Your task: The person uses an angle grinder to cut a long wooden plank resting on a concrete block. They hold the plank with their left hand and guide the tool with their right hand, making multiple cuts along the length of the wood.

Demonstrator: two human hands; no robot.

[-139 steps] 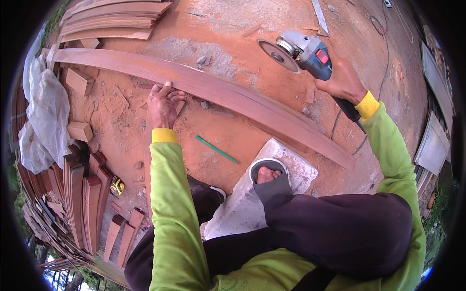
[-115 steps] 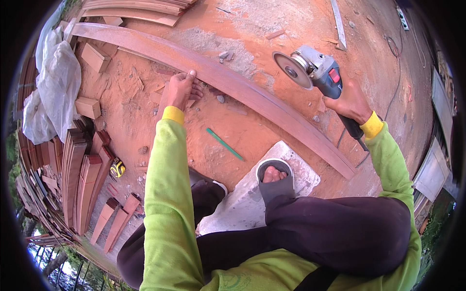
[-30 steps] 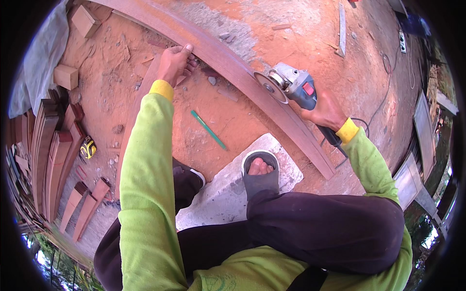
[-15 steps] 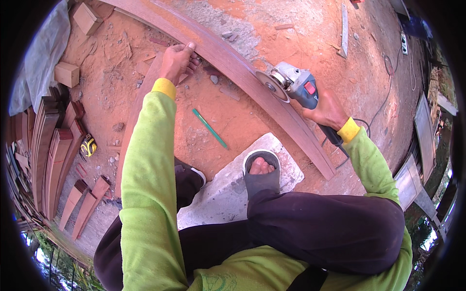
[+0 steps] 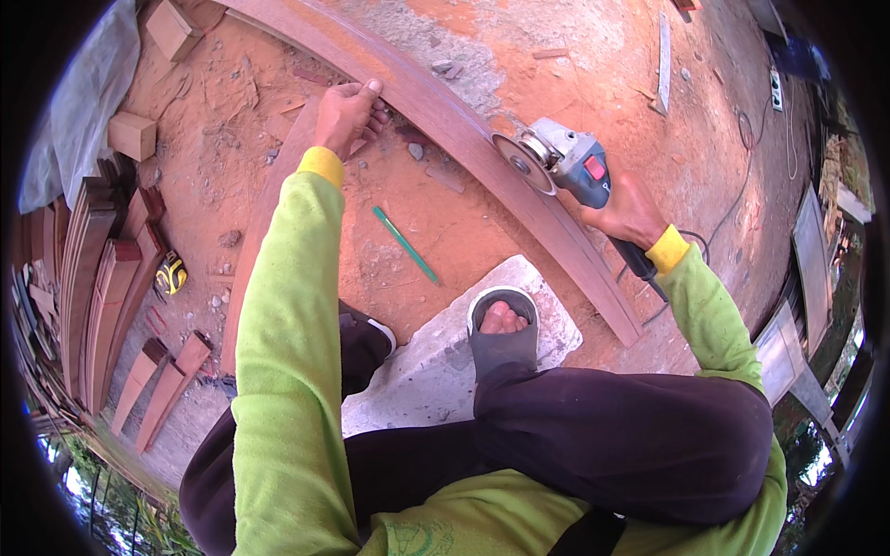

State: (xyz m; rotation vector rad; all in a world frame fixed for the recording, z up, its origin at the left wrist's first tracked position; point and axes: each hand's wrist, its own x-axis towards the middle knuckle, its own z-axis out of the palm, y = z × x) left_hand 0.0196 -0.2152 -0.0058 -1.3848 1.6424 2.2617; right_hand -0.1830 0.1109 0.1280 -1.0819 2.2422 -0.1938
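Observation:
A long reddish-brown wooden board [image 5: 445, 109] runs from the top left down to the lower right. My left hand [image 5: 349, 115] grips its near edge, the thumb on top and the fingers curled below. In my right hand [image 5: 630, 215] is an angle grinder [image 5: 579, 169] with a grey body and a red switch. Its round disc [image 5: 522, 165] stands over the board's surface; whether it spins, I cannot tell. My sandalled foot [image 5: 503, 324] rests on a pale stone slab [image 5: 417, 385] close to the board's lower end. A green pen [image 5: 405, 244] lies on the sandy ground between my arms.
Stacked curved wooden pieces [image 5: 79, 287] stand at the left, beside a yellow and black tape measure [image 5: 171, 273]. Two wooden blocks [image 5: 133, 136] lie at the upper left. A power cord [image 5: 737, 199] trails across the ground at right, near metal sheets [image 5: 811, 269].
The view has shifted slightly, so the ground items sit a little differently in the picture. Both hands keep their grip, and the grinder stays at nearly the same spot on the board.

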